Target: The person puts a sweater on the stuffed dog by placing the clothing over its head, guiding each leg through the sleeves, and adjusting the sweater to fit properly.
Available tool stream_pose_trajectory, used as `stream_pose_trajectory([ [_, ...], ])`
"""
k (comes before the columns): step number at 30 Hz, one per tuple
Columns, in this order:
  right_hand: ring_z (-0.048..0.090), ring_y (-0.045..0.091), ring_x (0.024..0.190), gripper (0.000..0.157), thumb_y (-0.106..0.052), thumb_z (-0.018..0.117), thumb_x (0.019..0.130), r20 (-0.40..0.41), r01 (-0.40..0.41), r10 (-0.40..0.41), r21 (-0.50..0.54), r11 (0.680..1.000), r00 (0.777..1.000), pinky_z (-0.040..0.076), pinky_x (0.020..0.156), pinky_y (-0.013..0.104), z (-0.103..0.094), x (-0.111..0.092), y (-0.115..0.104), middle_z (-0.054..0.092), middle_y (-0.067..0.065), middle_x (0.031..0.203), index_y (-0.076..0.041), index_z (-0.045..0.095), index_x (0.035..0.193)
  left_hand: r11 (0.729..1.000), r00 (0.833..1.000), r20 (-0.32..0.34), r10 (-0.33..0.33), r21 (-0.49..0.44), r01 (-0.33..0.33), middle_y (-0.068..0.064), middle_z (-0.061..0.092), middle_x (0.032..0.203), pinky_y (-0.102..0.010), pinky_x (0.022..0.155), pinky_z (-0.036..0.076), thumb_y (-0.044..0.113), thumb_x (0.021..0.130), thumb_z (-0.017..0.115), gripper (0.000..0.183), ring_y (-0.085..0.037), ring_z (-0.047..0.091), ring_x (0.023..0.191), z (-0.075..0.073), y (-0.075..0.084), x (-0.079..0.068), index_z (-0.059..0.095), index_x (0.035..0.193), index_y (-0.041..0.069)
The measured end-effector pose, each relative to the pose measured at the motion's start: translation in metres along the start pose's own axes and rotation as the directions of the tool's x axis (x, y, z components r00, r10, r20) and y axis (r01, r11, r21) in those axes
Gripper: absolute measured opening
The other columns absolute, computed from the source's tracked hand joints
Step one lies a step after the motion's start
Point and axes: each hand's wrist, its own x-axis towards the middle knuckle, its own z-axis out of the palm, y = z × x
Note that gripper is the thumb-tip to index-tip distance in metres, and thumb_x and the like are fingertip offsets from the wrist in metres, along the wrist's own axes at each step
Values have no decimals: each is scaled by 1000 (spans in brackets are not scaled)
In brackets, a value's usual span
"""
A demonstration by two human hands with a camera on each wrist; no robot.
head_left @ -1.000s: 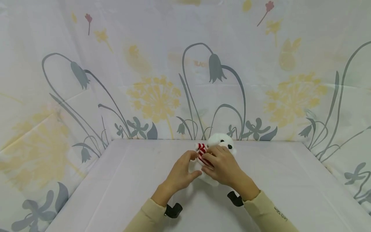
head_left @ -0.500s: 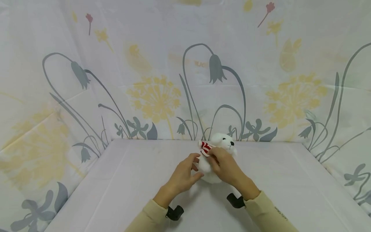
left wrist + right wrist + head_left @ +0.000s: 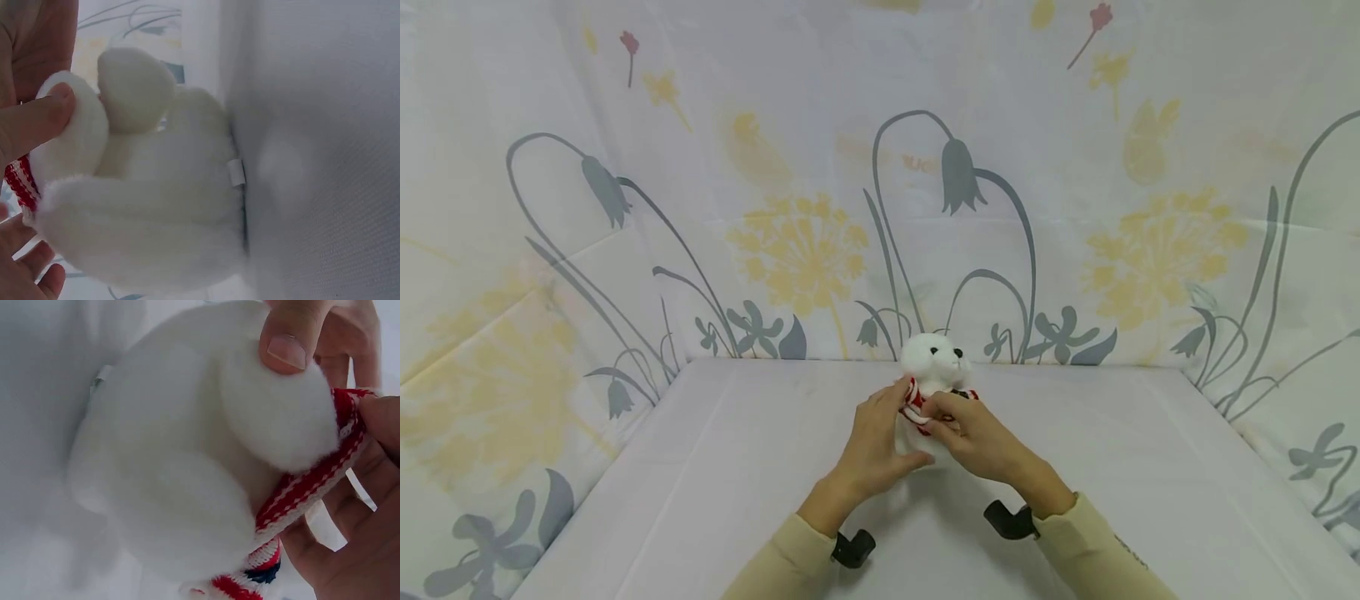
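Note:
A white plush toy with black eyes and a black nose sits upright on the table. Around its upper body is a small red-and-white striped knitted garment with a dark blue band. My left hand holds the toy at its side, its thumb pressing a rounded white limb. At the toy's front, my right hand pinches the garment's edge between thumb and fingers. The left thumb also shows at the top of the right wrist view. The toy's back is hidden in the head view.
A white-covered table lies under the toy. Behind it rises a flower-printed cloth. Black wrist-worn pieces stick out below both sleeves. A small white label shows at the toy's base.
The toy has shifted left and its head now stands left of where it was. The garment lies across its front instead of bunched at the upper left. My left fingers have closed in on the toy.

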Motion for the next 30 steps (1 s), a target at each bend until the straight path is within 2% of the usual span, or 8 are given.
stream_pose_trajectory([
  [4,56,9,81,5,-12,62,93,4,13,-13,2,1000,1000,49,73,28,1,0,2,59,-8,87,-15,59,91,1000,999,-35,7,-24,-8,-7,56,125,-47,97,32,27,63,90,111,-23,43,123,2,0,-1,24,150,6],
  [9,59,10,86,6,-11,65,91,20,20,-21,20,1000,1000,51,77,30,0,0,7,62,-6,92,-14,61,95,998,998,-55,31,-54,-34,-9,56,121,-47,98,34,14,65,87,103,-24,46,118,5,-1,-2,27,149,6],
  [13,61,14,97,22,-5,69,86,68,-13,8,70,997,998,51,84,34,-3,-1,10,63,-3,103,-13,61,106,996,996,-74,47,-69,-53,-9,55,115,-44,96,39,6,66,84,96,-24,49,114,8,-1,-1,31,146,6],
  [16,57,15,105,40,-2,71,80,98,-11,4,71,997,995,47,91,35,-3,-1,12,60,-2,113,-13,59,116,998,995,-97,30,-50,-35,-10,57,114,-41,92,43,5,66,84,91,-24,52,110,9,-1,-1,35,143,4],
  [20,49,14,114,55,0,73,75,102,65,-61,-33,997,993,44,94,36,-1,0,19,51,-2,123,-15,56,125,1000,992,-124,-13,-22,10,-11,59,112,-39,88,47,4,66,83,85,-25,55,106,10,-3,-1,39,139,4],
  [23,45,15,117,59,0,75,72,79,137,-126,-153,979,989,44,95,38,1,-1,26,48,-2,127,-15,56,126,999,991,-126,-31,-28,28,-11,60,109,-39,86,47,5,66,83,83,-26,55,104,12,-5,-2,40,137,3],
  [27,50,18,113,54,-4,81,71,0,204,-214,-302,931,977,44,94,40,2,-2,37,57,-2,120,-12,59,119,999,987,-156,-35,-32,30,-9,59,106,-41,87,46,7,64,85,85,-26,54,103,12,-5,-1,41,136,2],
  [30,55,16,105,44,-10,83,72,-56,216,-246,-318,923,968,46,89,37,2,-1,40,62,-3,111,-13,61,111,1000,980,-197,-18,-3,18,-5,57,104,-41,89,40,12,62,88,87,-24,51,105,12,-5,-1,43,136,4],
])
